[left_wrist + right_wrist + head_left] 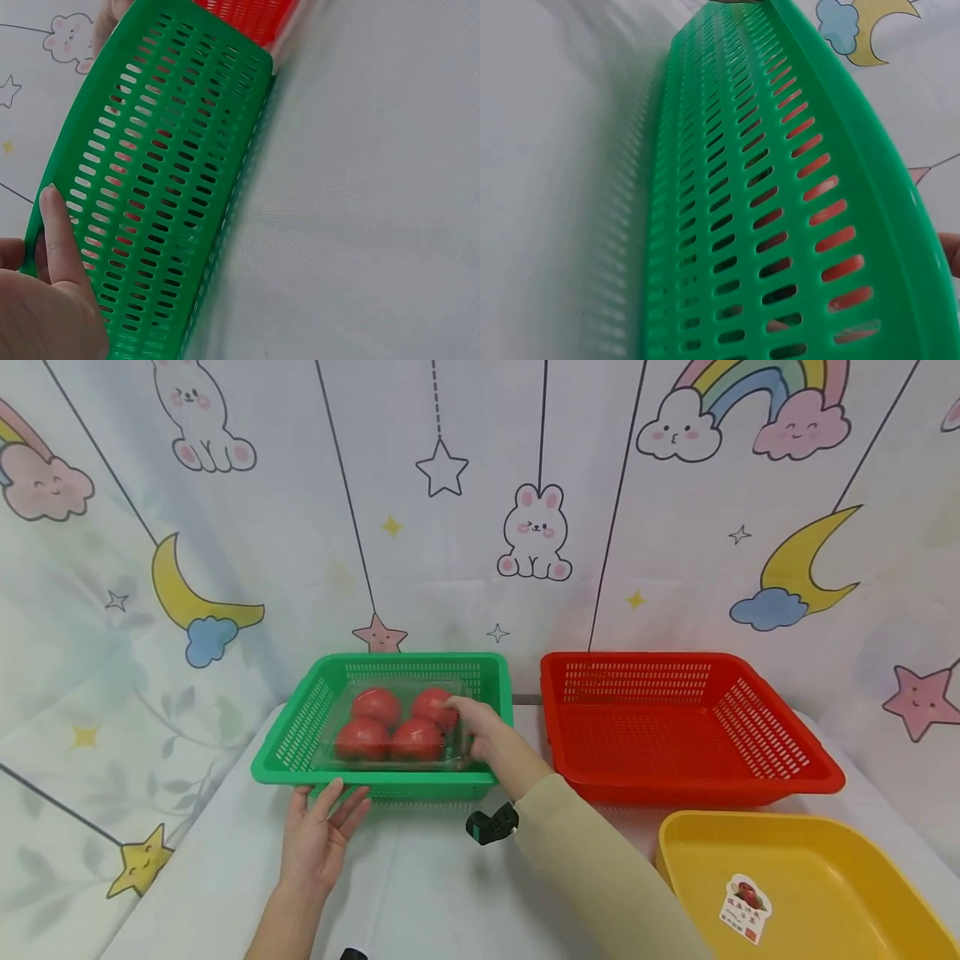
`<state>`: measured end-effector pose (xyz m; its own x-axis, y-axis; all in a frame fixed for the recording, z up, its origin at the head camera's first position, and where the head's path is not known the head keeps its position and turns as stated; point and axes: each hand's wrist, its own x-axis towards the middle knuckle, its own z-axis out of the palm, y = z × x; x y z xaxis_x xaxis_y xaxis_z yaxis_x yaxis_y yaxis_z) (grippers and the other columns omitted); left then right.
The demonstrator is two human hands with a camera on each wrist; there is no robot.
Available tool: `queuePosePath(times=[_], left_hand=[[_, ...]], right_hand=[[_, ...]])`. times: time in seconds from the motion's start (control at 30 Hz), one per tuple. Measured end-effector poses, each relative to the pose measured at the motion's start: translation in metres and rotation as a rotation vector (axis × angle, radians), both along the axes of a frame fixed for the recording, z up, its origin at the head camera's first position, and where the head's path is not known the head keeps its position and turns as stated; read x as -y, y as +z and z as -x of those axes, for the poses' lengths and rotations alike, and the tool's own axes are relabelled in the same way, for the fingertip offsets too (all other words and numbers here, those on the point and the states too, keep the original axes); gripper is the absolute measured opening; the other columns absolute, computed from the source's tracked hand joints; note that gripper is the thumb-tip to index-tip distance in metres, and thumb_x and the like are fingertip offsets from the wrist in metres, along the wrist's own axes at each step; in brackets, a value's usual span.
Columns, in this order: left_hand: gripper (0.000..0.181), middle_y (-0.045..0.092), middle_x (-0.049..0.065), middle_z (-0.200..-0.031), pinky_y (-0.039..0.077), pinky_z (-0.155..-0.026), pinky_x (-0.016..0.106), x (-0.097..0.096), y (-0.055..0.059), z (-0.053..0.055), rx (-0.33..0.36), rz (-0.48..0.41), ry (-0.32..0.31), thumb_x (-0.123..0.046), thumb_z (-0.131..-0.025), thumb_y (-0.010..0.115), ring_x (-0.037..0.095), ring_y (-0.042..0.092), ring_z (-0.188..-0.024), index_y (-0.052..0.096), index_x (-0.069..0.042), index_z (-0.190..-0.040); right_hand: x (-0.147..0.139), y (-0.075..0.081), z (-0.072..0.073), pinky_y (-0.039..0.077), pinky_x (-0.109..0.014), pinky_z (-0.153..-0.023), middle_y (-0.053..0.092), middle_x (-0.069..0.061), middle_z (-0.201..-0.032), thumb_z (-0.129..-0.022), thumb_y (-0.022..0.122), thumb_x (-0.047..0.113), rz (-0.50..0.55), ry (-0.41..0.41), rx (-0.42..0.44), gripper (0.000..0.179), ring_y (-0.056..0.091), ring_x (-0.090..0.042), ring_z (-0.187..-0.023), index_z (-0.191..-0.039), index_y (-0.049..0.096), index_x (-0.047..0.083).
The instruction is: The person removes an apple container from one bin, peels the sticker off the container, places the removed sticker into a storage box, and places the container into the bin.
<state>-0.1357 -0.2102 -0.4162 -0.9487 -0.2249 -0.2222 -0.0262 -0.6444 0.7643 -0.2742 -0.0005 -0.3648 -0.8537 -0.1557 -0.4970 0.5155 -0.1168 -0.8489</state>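
Observation:
A clear plastic box (pixel 390 766) with several round red fruits (pixel 416 739) inside lies in the green basket (pixel 427 777). My right hand (pixel 487 731) reaches over the basket's right side and grips the right end of the box. In the head view my left hand (pixel 315 839) is at the basket's front rim, palm showing, its fingers fairly straight and touching the rim. From the left wrist, one finger (pixel 60 236) lies along the outside of the green slotted wall. The right wrist view shows mostly the basket's outer wall (pixel 727 180), with red through its slots.
To the right stands a red slotted basket (pixel 630 735). Nearer, at the lower right, is a yellow tray (pixel 825 877) with a fruit sticker (pixel 746 907) in it. A patterned cloth (pixel 465 560) hangs behind the white table (pixel 420 877). Black wrist gear (pixel 491 824) sits by the right sleeve.

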Motion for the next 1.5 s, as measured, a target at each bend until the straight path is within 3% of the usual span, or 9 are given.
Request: queuePosePath(times=[0.37,0.63,0.87,1.03,1.23,1.5], left_hand=[[0.035,0.057,0.0,-0.109,0.056,-0.087,0.034,-0.001,0.0,-0.002,-0.009,-0.005,-0.011,-0.015,-0.103,0.058,0.02,0.073,-0.095,0.036,-0.018,-0.13],[0.036,0.057,0.0,-0.109,0.056,-0.088,0.034,-0.002,0.001,0.0,-0.001,-0.008,-0.023,-0.015,-0.104,0.058,0.02,0.073,-0.097,0.035,-0.019,-0.131],[0.03,0.057,0.0,-0.103,0.056,-0.089,0.034,-0.002,0.002,0.002,0.027,-0.026,-0.002,-0.016,-0.103,0.059,0.02,0.073,-0.095,0.037,-0.019,-0.122],[0.03,0.058,0.001,-0.105,0.056,-0.088,0.032,-0.001,0.002,0.002,0.045,-0.031,0.022,-0.017,-0.103,0.06,0.019,0.073,-0.093,0.036,-0.019,-0.121],[0.031,0.057,0.001,-0.112,0.055,-0.091,0.031,-0.002,0.004,0.004,0.059,-0.04,0.026,-0.018,-0.102,0.061,0.017,0.073,-0.092,0.036,-0.017,-0.121],[0.027,0.06,0.0,-0.108,0.054,-0.091,0.029,0.003,0.004,0.002,0.092,-0.058,0.01,-0.022,-0.103,0.06,0.015,0.072,-0.094,0.039,-0.013,-0.118]], right_hand=[[-0.003,-0.003,-0.002,0.039,-0.075,-0.095,0.045,-0.022,-0.135,-0.095,0.061,0.025,0.024,0.022,-0.012,0.058,0.043,-0.044,-0.121,-0.146,0.041,0.005],[-0.005,0.001,-0.003,0.034,-0.074,-0.1,0.045,-0.02,-0.138,-0.096,0.06,0.024,0.022,0.047,-0.037,0.057,0.042,-0.045,-0.127,-0.147,0.042,0.005],[-0.009,0.015,-0.011,0.031,-0.064,-0.11,0.031,-0.017,-0.156,-0.095,0.061,0.02,0.001,0.075,-0.106,0.065,0.034,-0.042,-0.139,-0.153,0.035,0.005],[-0.021,0.034,-0.02,0.029,-0.061,-0.113,0.022,-0.021,-0.16,-0.097,0.06,0.022,-0.016,0.133,-0.153,0.068,0.026,-0.046,-0.142,-0.156,0.03,0.005],[-0.046,0.058,-0.032,0.036,-0.054,-0.112,0.027,-0.021,-0.159,-0.099,0.059,0.026,-0.005,0.184,-0.197,0.069,0.031,-0.044,-0.142,-0.156,0.025,0.006],[-0.085,0.069,-0.06,0.042,-0.048,-0.108,0.041,-0.018,-0.153,-0.102,0.056,0.029,0.037,0.242,-0.285,0.063,0.043,-0.042,-0.137,-0.156,0.031,0.009]])
